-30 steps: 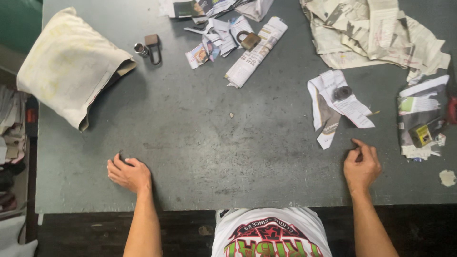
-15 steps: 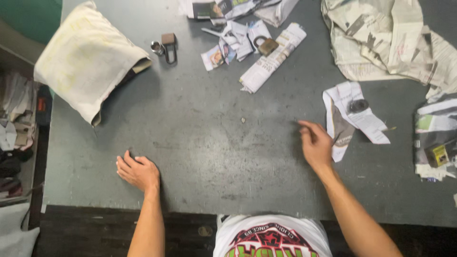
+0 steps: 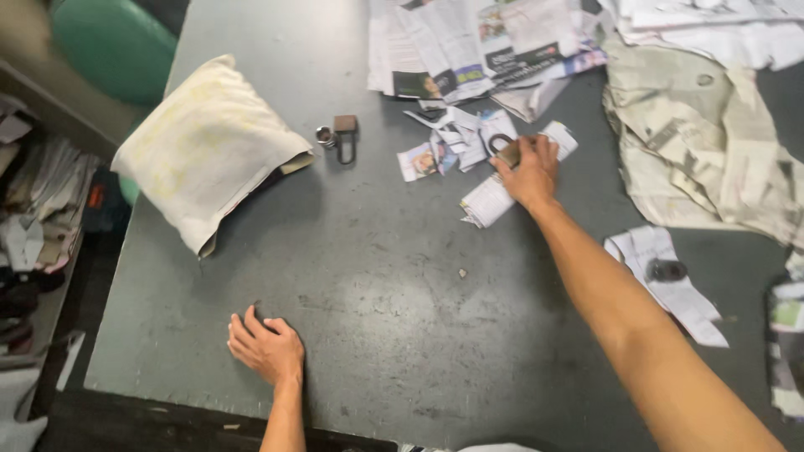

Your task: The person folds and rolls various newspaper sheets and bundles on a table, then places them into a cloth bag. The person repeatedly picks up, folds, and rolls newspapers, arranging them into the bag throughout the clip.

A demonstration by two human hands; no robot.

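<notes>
My right hand (image 3: 529,174) reaches across the grey table (image 3: 402,318) and has its thumb and fingers closed around a brass padlock (image 3: 504,149). The padlock lies on a rolled newspaper (image 3: 487,199) among torn paper scraps (image 3: 435,151), with its shackle showing left of my fingers. My left hand (image 3: 268,347) rests palm down near the table's front edge, fingers slightly apart and holding nothing.
A second padlock (image 3: 345,134) and a small metal cylinder (image 3: 325,136) lie beside a cream cloth bag (image 3: 205,151) at the left. Spread newspapers (image 3: 486,42) cover the far edge, crumpled paper (image 3: 703,142) the right. A dark round piece (image 3: 667,269) sits on a paper strip.
My right hand has travelled from the table's front right up and left to the padlock on the rolled newspaper. The left hand stays in place.
</notes>
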